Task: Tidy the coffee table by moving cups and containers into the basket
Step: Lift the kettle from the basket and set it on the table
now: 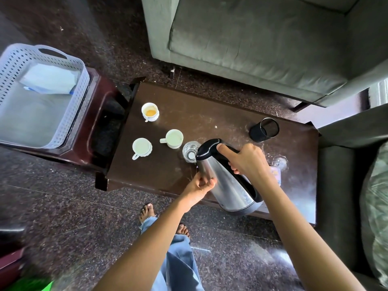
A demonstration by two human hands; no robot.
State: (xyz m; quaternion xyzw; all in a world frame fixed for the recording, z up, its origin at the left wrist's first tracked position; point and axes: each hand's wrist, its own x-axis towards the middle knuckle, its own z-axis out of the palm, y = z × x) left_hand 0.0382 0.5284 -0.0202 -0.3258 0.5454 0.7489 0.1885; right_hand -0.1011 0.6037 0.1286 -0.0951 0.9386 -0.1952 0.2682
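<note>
While right hand [247, 162] grips kettle [226, 185] handle, left hand [199, 185] touches body, grasp unclear.

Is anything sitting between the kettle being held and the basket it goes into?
Yes. A glass stands right beside the kettle, and three white cups sit on the table further left, toward the basket. Lifted above them, the kettle would probably pass freely.

The basket [84, 85] runs off the left edge, its contents blurred. The kettle [226, 185] covers part of a glass [190, 153]. The right hand [249, 162] hides most of a pale item [276, 175]. Whether the left hand [199, 185] grips anything is unclear.
</note>
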